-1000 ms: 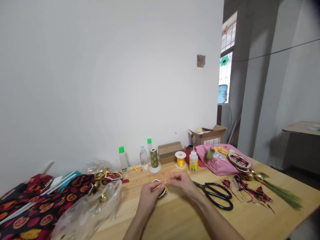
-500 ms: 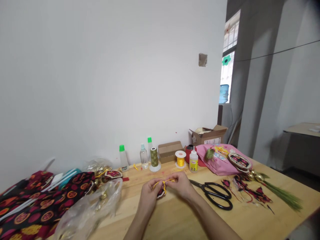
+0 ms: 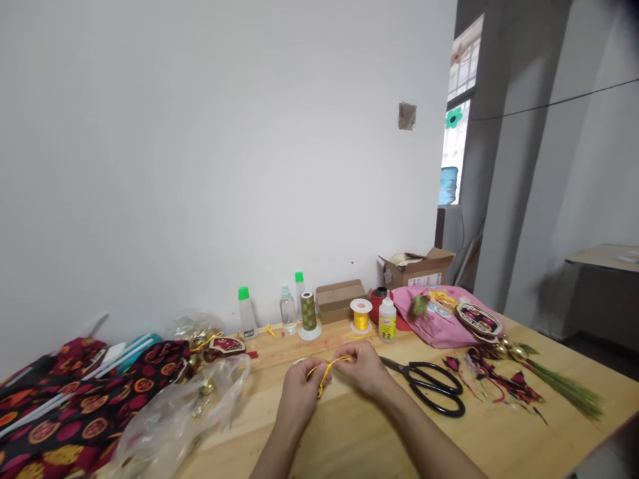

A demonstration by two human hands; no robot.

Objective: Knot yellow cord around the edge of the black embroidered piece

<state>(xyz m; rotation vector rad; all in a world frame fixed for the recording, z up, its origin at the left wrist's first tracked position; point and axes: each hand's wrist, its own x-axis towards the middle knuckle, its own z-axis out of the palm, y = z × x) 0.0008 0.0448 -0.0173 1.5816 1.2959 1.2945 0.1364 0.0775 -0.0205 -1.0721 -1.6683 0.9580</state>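
Note:
A thin yellow cord stretches between my two hands above the middle of the table, with a crossing or knot at its centre and an end hanging down. My left hand pinches it on one side, fingers closed. On the other side my right hand holds the cord between thumb and fingers. A small pale edge of something shows behind my left fingers; the rest is hidden. Black-handled scissors lie just right of my right hand, blades toward it.
A yellow cord spool, a glue bottle, a green thread cone and clear bottles line the wall. Patterned fabric and a plastic bag lie left. Right are a pink bag, scraps and a green tassel.
The dark patterned piece that showed under my left fingers is now mostly out of sight. Both hands still hold the cord in nearly the same place, the left turned slightly.

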